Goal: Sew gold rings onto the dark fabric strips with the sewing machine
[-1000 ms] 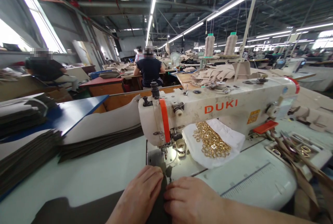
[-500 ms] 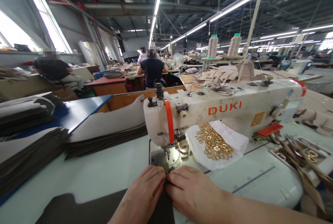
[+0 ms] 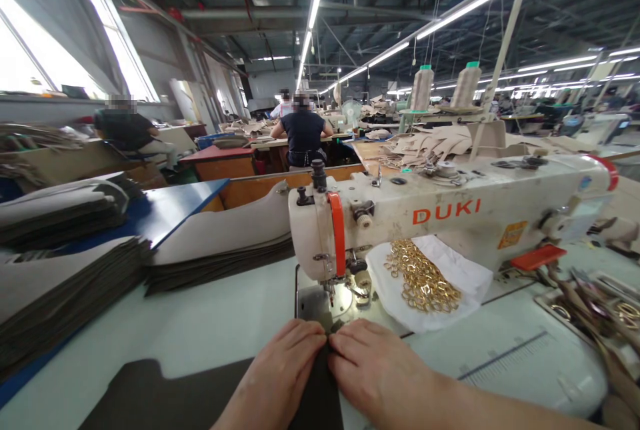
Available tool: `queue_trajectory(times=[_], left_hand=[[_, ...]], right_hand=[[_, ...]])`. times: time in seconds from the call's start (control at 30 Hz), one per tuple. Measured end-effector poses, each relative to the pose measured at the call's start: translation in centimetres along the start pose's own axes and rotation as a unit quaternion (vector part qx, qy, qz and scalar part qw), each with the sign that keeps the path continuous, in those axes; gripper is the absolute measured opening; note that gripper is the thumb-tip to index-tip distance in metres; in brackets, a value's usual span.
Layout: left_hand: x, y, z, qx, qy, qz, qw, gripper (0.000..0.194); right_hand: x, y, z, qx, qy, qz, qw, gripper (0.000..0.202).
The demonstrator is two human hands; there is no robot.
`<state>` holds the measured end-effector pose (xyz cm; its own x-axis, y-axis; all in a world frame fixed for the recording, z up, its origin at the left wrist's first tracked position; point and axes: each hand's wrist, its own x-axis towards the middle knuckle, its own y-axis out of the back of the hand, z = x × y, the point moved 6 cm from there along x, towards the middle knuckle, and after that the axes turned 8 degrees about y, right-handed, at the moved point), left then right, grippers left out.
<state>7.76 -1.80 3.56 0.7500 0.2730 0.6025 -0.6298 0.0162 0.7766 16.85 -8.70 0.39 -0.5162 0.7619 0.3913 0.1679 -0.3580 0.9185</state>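
Both hands meet just in front of the needle area of a white sewing machine [image 3: 380,210]. With fingers pinched together, my left hand [image 3: 280,370] grips the edge of a dark grey fabric panel [image 3: 175,393]. My right hand [image 3: 375,367] is closed on the same panel right beside it, fingertips almost touching the left ones. The panel spreads flat to the left and passes under my hands. What exactly lies between the fingertips is hidden. Close behind the hands is the metal needle plate [image 3: 313,307].
A white bag of gold metal rings [image 3: 425,283] lies under the machine arm. Stacked grey panels [image 3: 220,237] are at the left, with more on a blue table [image 3: 175,207]. A tray with straps and rings [image 3: 565,310] sits right. A person [image 3: 303,133] sits ahead.
The camera view has turned slightly left, so everything appears shifted right. My hands keep their pinch on the panel at nearly the same place before the needle.
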Motion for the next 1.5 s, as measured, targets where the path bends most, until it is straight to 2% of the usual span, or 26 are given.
queue_trajectory(times=[0.3, 0.63, 0.83, 1.0, 1.37, 1.5], left_hand=[[2.1, -0.8, -0.9, -0.01, -0.001, 0.008, 1.0, 0.028], [3.8, -1.9, -3.1, -0.027, 0.005, 0.023, 0.999, 0.029], [4.2, -1.4, -2.9, 0.003, -0.009, 0.049, 0.999, 0.039], [4.2, -1.5, -3.0, 0.005, 0.003, 0.042, 0.999, 0.041], [3.8, -2.0, -3.7, -0.024, 0.031, 0.023, 0.999, 0.032], [3.6, -2.3, -3.8, -0.029, 0.046, 0.001, 0.999, 0.029]], right_hand=[[0.9, 0.0, 2.0, -0.035, 0.017, -0.031, 0.999, 0.008], [1.3, -0.2, 4.1, -0.03, -0.014, -0.015, 0.999, 0.007], [1.3, 0.0, 4.3, -0.039, -0.018, -0.012, 0.999, 0.007], [1.4, 0.0, 4.2, -0.041, -0.021, -0.014, 0.999, 0.004], [1.5, 0.3, 3.8, -0.039, -0.045, -0.021, 0.998, 0.004], [1.0, 0.4, 3.4, -0.016, -0.023, -0.01, 1.0, 0.004]])
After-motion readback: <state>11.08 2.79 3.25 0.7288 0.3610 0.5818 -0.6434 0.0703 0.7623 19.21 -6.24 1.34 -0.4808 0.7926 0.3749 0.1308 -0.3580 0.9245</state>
